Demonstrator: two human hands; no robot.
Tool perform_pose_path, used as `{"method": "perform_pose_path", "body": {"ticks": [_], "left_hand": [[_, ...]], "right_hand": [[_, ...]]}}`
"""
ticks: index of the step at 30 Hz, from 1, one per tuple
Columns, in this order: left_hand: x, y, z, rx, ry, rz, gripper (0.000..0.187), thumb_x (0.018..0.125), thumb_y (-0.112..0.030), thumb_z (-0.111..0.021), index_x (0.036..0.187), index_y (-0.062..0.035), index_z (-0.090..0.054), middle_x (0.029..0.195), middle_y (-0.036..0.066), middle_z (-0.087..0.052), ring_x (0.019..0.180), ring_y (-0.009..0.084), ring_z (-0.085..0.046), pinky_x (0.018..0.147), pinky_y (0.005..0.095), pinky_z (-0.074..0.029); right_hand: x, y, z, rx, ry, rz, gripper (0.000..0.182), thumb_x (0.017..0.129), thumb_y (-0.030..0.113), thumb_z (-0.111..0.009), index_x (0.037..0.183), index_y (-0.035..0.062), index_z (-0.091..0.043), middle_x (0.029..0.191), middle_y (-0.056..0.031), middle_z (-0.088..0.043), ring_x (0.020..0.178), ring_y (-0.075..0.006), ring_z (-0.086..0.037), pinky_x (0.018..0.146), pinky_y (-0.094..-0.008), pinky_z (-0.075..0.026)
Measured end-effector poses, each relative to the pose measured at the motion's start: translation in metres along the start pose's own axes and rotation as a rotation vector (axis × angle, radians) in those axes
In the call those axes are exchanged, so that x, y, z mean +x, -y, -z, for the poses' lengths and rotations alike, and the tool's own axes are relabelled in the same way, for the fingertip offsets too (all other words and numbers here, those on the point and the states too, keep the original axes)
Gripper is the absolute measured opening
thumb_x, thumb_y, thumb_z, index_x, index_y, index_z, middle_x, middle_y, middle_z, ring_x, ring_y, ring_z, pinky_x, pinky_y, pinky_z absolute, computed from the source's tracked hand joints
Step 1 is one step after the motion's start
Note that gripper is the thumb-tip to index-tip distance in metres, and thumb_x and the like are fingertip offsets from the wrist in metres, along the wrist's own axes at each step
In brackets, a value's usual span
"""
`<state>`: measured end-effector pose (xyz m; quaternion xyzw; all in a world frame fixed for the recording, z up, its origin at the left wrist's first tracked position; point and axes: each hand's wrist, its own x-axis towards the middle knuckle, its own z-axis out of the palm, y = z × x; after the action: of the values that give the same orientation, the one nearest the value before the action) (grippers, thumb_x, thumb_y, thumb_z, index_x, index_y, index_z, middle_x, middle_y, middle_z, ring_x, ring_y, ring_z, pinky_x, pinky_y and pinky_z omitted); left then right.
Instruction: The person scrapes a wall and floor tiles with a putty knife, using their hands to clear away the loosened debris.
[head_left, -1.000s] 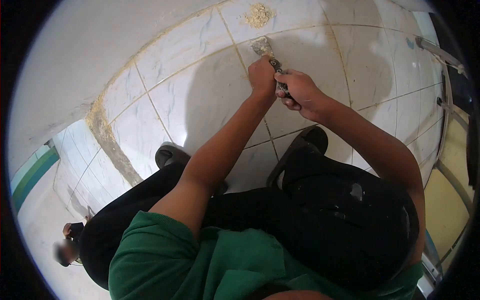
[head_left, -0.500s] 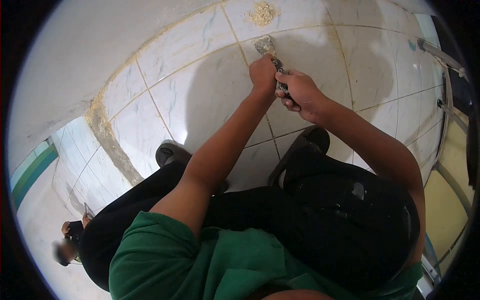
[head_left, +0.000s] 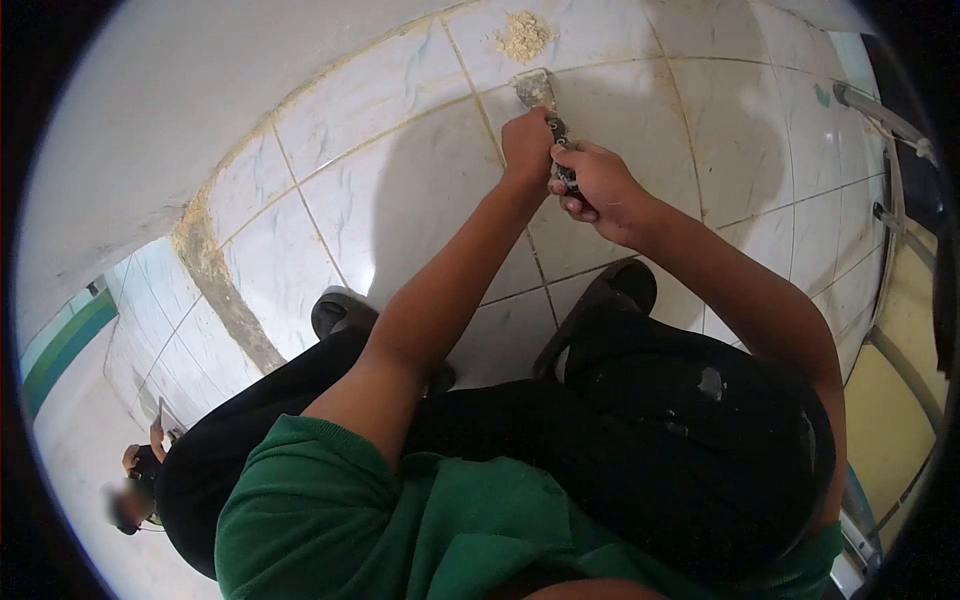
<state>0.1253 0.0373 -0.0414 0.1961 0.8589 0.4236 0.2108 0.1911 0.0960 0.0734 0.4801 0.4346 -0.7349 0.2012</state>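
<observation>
A scraper (head_left: 535, 90) with a broad, smeared metal blade and a dark handle points away from me, its blade against the white tiled floor (head_left: 430, 190). Closed around the front of the handle, close behind the blade, is my left hand (head_left: 527, 143). My right hand (head_left: 597, 185) grips the rear of the same handle, thumb on top. Just past the blade edge lies a small heap of pale yellow crumbs (head_left: 525, 37). Yellowish residue runs along the grout lines near the blade.
A wall (head_left: 150, 110) curves along the left, with a rough bare strip (head_left: 230, 300) at the floor's edge. Metal ladder-like legs (head_left: 885, 115) stand at the right. Another person (head_left: 140, 490) is at the lower left. My shoes (head_left: 632, 285) rest on the tiles.
The scraper blade and both hands stay nearly in place over the tiles. The view has shifted slightly, and the other person's arm at the lower left is raised a little.
</observation>
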Motion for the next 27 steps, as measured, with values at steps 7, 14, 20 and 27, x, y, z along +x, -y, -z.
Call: {"method": "perform_pose_path", "body": {"ticks": [7, 14, 20, 27], "left_hand": [[0.022, -0.003, 0.0, -0.035, 0.0, -0.03, 0.021, 0.076, -0.015, -0.047, 0.071, -0.0022, -0.063, 0.071, 0.018, -0.062, 0.064, 0.0315, -0.061, 0.059, 0.0389, -0.045], [0.01, -0.025, 0.002, -0.696, 0.029, 0.458, 0.025, 0.081, -0.017, -0.046, 0.075, 0.0014, -0.062, 0.07, 0.013, -0.062, 0.06, 0.0219, -0.058, 0.057, 0.0352, -0.044], [0.027, -0.032, 0.008, -0.894, 0.052, 0.686, 0.03, 0.085, -0.022, -0.045, 0.077, 0.0016, -0.061, 0.071, 0.011, -0.06, 0.06, 0.0199, -0.055, 0.057, 0.034, -0.042], [0.02, -0.044, 0.008, -0.881, 0.119, 0.546, 0.03, 0.085, -0.024, -0.045, 0.079, 0.0021, -0.059, 0.074, 0.009, -0.057, 0.064, 0.0192, -0.052, 0.059, 0.0332, -0.041]], "right_hand": [[0.011, 0.015, 0.004, 0.043, -0.001, 0.02, 0.014, 0.09, 0.024, -0.043, 0.088, 0.0103, -0.041, 0.064, 0.0001, -0.045, 0.044, -0.0062, -0.036, 0.035, -0.019, -0.024], [0.009, 0.008, 0.015, 0.042, 0.029, 0.022, 0.014, 0.09, 0.024, -0.042, 0.088, 0.0111, -0.042, 0.064, 0.0001, -0.044, 0.044, -0.0063, -0.036, 0.035, -0.019, -0.025], [0.02, 0.016, 0.021, 0.011, 0.051, 0.039, 0.014, 0.09, 0.025, -0.042, 0.089, 0.0104, -0.043, 0.064, 0.0001, -0.045, 0.045, -0.007, -0.038, 0.036, -0.0201, -0.026], [0.004, 0.022, 0.027, 0.005, 0.033, 0.045, 0.015, 0.09, 0.026, -0.044, 0.088, 0.0109, -0.045, 0.063, 0.0005, -0.046, 0.045, -0.0062, -0.039, 0.036, -0.0192, -0.025]]}}
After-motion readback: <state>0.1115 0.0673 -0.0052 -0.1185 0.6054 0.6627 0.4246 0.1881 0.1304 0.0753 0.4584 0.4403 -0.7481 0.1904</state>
